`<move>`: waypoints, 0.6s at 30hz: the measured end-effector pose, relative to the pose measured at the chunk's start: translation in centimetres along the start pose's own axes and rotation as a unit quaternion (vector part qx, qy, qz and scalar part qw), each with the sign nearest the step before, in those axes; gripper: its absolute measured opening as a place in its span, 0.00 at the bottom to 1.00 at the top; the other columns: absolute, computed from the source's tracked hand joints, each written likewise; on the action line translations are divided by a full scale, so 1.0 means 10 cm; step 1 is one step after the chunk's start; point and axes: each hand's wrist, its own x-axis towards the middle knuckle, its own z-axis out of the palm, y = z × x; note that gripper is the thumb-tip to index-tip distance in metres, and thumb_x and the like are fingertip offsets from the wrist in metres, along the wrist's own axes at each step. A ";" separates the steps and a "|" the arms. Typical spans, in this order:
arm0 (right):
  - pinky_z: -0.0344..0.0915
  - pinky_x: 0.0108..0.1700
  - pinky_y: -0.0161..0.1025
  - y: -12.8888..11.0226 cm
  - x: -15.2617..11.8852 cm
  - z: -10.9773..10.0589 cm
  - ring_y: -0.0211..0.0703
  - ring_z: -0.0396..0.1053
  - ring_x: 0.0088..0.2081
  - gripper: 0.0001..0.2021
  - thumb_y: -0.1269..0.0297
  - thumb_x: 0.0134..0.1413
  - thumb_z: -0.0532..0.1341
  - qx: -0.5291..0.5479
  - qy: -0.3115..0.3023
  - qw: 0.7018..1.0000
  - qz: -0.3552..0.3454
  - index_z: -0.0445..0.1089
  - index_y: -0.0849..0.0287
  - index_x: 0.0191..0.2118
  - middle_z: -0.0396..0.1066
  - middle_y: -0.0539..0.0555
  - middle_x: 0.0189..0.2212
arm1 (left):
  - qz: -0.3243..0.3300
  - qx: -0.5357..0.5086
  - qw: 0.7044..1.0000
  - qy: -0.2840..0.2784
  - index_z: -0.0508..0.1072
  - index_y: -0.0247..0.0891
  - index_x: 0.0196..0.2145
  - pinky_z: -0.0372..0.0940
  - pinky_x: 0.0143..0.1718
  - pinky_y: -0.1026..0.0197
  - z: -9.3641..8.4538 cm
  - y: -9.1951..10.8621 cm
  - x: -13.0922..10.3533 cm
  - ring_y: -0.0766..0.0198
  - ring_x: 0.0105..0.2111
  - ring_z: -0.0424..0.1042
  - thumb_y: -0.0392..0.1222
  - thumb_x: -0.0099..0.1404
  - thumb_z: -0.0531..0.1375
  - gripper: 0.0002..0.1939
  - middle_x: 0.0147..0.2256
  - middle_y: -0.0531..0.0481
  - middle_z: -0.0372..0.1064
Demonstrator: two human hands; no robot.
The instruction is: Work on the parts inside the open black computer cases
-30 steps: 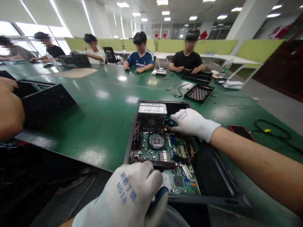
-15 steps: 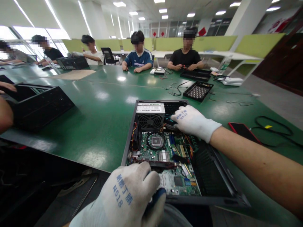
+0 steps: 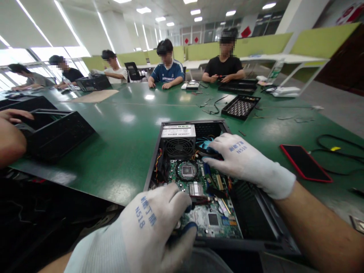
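An open black computer case (image 3: 153,167) lies in front of me, its green motherboard (image 3: 212,219) facing up. The power supply (image 3: 179,141) with its round fan grille sits at the far left corner. My right hand (image 3: 233,157), in a white glove, is over the case's upper right part, its fingers and thumb around a bundle of black cables beside a blue fan (image 3: 204,143). My gloved left hand (image 3: 167,216) is over the near left side, thumb apart from the fingers, which reach the edge of a card in the case. The left fingertips are partly hidden.
A red-edged phone (image 3: 305,163) and a black cable (image 3: 334,149) lie at right. Beyond the case is a black perforated tray (image 3: 241,107). A person's hand (image 3: 17,115) is at another case (image 3: 62,132) on the left. Several people sit across the green table (image 3: 119,140).
My right hand has drawn back slightly to the right and nearer, uncovering the blue fan. My left thumb and fingers have spread apart. The view has shifted slightly.
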 end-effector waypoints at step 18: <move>0.59 0.51 0.46 0.00 -0.09 0.03 0.56 0.69 0.47 0.22 0.47 0.67 0.60 0.051 0.061 0.996 0.032 0.76 0.63 0.48 0.76 0.63 0.43 | -0.015 0.201 0.924 -0.325 0.72 0.29 0.58 0.73 0.54 0.51 0.74 -0.68 1.52 0.44 0.53 0.78 0.41 0.62 0.65 0.27 0.55 0.33 0.75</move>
